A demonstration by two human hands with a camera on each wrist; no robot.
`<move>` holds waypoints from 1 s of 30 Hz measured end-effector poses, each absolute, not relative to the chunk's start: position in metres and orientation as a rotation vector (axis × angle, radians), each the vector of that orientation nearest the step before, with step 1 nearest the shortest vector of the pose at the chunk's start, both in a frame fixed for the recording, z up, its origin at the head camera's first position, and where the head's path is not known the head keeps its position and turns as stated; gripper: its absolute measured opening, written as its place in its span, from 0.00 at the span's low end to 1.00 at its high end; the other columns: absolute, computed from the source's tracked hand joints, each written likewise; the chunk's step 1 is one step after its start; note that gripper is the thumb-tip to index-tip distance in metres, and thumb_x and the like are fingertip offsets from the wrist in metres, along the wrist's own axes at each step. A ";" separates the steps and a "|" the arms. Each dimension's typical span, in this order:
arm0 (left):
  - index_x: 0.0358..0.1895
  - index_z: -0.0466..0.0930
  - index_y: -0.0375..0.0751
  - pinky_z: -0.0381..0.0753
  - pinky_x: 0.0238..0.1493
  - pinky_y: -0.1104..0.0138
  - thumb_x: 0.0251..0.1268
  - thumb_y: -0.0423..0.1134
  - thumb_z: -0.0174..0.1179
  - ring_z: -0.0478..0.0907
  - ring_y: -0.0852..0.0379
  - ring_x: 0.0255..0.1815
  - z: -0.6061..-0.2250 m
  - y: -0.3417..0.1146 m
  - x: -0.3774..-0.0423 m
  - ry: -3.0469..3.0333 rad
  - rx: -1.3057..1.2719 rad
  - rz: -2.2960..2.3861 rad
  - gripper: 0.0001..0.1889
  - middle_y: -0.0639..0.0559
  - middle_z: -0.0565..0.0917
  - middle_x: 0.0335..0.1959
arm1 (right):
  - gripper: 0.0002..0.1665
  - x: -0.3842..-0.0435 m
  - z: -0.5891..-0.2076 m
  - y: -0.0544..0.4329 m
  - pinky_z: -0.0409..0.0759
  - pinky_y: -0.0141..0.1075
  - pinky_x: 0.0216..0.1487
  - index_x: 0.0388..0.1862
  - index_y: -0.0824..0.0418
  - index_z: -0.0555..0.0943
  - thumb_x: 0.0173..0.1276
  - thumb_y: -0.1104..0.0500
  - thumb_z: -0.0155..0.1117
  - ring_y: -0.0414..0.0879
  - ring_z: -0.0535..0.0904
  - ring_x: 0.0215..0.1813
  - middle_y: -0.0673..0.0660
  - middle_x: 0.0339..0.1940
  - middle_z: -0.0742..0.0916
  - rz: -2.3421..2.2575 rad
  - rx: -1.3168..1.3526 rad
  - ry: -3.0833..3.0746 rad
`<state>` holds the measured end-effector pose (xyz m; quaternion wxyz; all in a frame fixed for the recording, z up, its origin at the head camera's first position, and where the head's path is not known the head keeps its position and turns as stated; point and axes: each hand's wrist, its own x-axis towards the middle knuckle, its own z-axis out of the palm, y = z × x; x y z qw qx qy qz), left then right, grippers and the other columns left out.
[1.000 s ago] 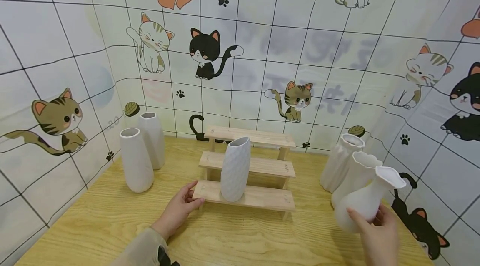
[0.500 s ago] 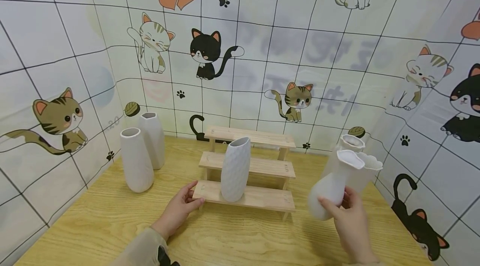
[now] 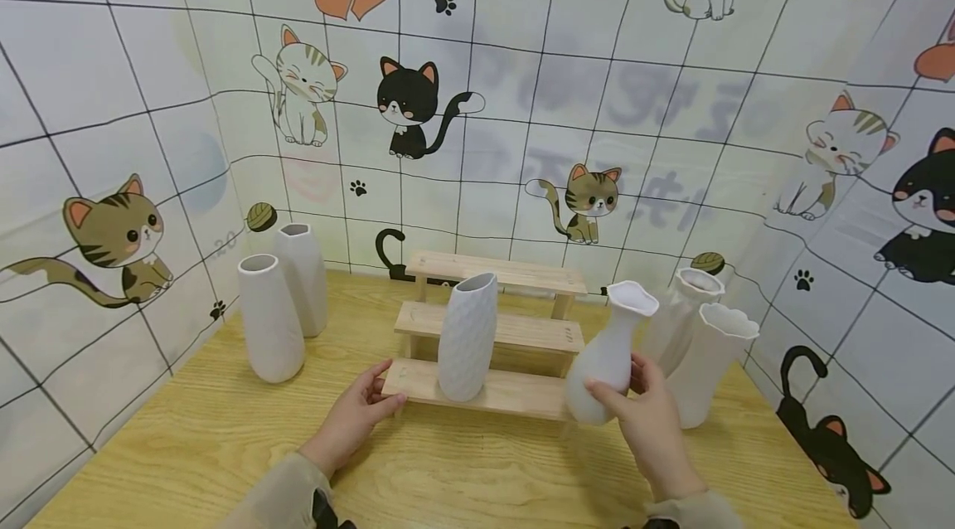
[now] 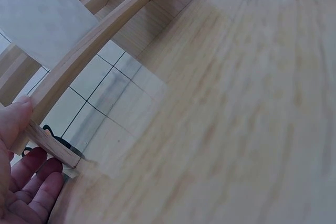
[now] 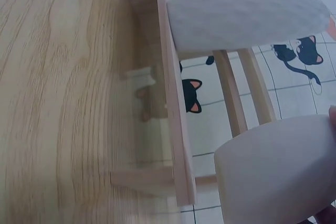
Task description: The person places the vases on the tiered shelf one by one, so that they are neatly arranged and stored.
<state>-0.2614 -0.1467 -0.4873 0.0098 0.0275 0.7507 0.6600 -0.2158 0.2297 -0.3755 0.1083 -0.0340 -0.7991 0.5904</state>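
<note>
My right hand [image 3: 652, 421] grips a white vase [image 3: 608, 363] with a round belly, narrow neck and wavy flared rim. The vase leans a little to the right, overlapping the right end of the lowest step in the head view; its lower part [image 5: 273, 171] shows beside that step in the right wrist view. At the left end of the three-step wooden stand [image 3: 522, 392], my left hand [image 3: 354, 421] holds the lowest step, thumb at the board's edge and fingers by the leg [image 4: 55, 148]. On that same step stands a tall dimpled white vase [image 3: 468, 338].
Two white vases stand at the left, a smooth one [image 3: 271, 322] and a faceted one [image 3: 304, 284] behind it. At the right are a scalloped-rim vase [image 3: 705, 371] and a pleated vase [image 3: 675, 322]. Cat-printed sheeting [image 3: 500, 98] surrounds the wooden table [image 3: 448, 487].
My right hand has carried the flared-rim vase leftward, away from the right-hand vases to the stand's right end. My left hand and the dimpled vase stay where they were.
</note>
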 end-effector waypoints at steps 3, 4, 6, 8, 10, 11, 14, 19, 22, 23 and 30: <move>0.73 0.59 0.43 0.76 0.48 0.62 0.59 0.43 0.68 0.75 0.53 0.45 -0.488 -0.147 -0.262 2.330 0.088 2.067 0.39 0.45 0.75 0.48 | 0.48 -0.219 -0.377 0.222 0.66 0.51 0.60 0.70 0.66 0.58 0.59 0.54 0.74 0.56 0.63 0.64 0.66 0.63 0.69 1.751 -0.067 -2.353; 0.73 0.59 0.43 0.76 0.47 0.62 0.59 0.43 0.68 0.75 0.53 0.45 -0.488 -0.147 -0.262 2.328 0.091 2.068 0.39 0.45 0.75 0.48 | 0.47 -0.220 -0.377 0.219 0.66 0.51 0.60 0.70 0.66 0.59 0.59 0.54 0.74 0.56 0.63 0.64 0.66 0.63 0.70 1.758 -0.055 -2.350; 0.73 0.59 0.43 0.75 0.47 0.62 0.59 0.43 0.68 0.75 0.53 0.45 -0.488 -0.147 -0.261 2.324 0.093 2.069 0.39 0.45 0.75 0.48 | 0.47 -0.223 -0.379 0.215 0.66 0.51 0.60 0.69 0.66 0.59 0.58 0.54 0.74 0.56 0.63 0.64 0.65 0.63 0.70 1.764 -0.035 -2.349; 0.73 0.59 0.43 0.75 0.47 0.63 0.60 0.42 0.68 0.74 0.53 0.45 -0.488 -0.148 -0.261 2.325 0.092 2.069 0.39 0.45 0.74 0.47 | 0.46 -0.225 -0.381 0.210 0.66 0.51 0.60 0.69 0.65 0.61 0.58 0.54 0.75 0.55 0.65 0.63 0.64 0.62 0.71 1.771 -0.013 -2.342; 0.73 0.59 0.43 0.75 0.46 0.63 0.60 0.42 0.68 0.73 0.53 0.45 -0.489 -0.148 -0.261 2.329 0.093 2.065 0.39 0.45 0.74 0.47 | 0.46 -0.228 -0.383 0.205 0.66 0.50 0.60 0.68 0.65 0.61 0.57 0.53 0.75 0.55 0.66 0.62 0.64 0.61 0.72 1.777 0.001 -2.332; 0.73 0.59 0.43 0.75 0.46 0.63 0.60 0.42 0.68 0.73 0.53 0.45 -0.489 -0.148 -0.261 2.329 0.092 2.066 0.39 0.45 0.74 0.47 | 0.46 -0.228 -0.384 0.202 0.67 0.50 0.60 0.68 0.64 0.62 0.57 0.53 0.76 0.54 0.66 0.61 0.63 0.60 0.72 1.783 0.006 -2.328; 0.73 0.58 0.43 0.75 0.46 0.63 0.60 0.42 0.68 0.73 0.53 0.45 -0.490 -0.148 -0.261 2.333 0.094 2.064 0.39 0.46 0.75 0.47 | 0.46 -0.231 -0.386 0.195 0.67 0.50 0.59 0.67 0.63 0.63 0.55 0.54 0.77 0.53 0.67 0.59 0.63 0.59 0.73 1.803 0.019 -2.313; 0.73 0.58 0.43 0.75 0.47 0.62 0.60 0.42 0.67 0.73 0.53 0.45 -0.490 -0.148 -0.261 2.334 0.102 2.062 0.39 0.46 0.77 0.48 | 0.46 -0.235 -0.390 0.184 0.68 0.53 0.60 0.67 0.61 0.64 0.54 0.53 0.77 0.55 0.68 0.61 0.63 0.60 0.74 1.802 0.032 -2.329; 0.73 0.58 0.43 0.75 0.47 0.63 0.60 0.42 0.67 0.73 0.53 0.45 -0.489 -0.148 -0.260 2.328 0.103 2.066 0.39 0.46 0.76 0.48 | 0.46 -0.237 -0.391 0.179 0.67 0.56 0.62 0.68 0.61 0.64 0.54 0.52 0.77 0.56 0.67 0.63 0.63 0.62 0.73 1.790 0.030 -2.346; 0.73 0.58 0.43 0.75 0.47 0.63 0.60 0.41 0.67 0.74 0.53 0.45 -0.489 -0.148 -0.260 2.323 0.104 2.070 0.39 0.46 0.76 0.48 | 0.46 -0.238 -0.391 0.177 0.67 0.56 0.62 0.68 0.60 0.64 0.54 0.53 0.77 0.56 0.67 0.63 0.62 0.62 0.73 1.789 0.027 -2.349; 0.73 0.57 0.43 0.75 0.47 0.63 0.61 0.42 0.67 0.74 0.53 0.46 -0.488 -0.148 -0.261 2.318 0.111 2.071 0.39 0.45 0.76 0.49 | 0.45 -0.241 -0.393 0.169 0.67 0.55 0.61 0.68 0.62 0.64 0.56 0.55 0.76 0.55 0.68 0.60 0.63 0.60 0.74 1.797 0.038 -2.332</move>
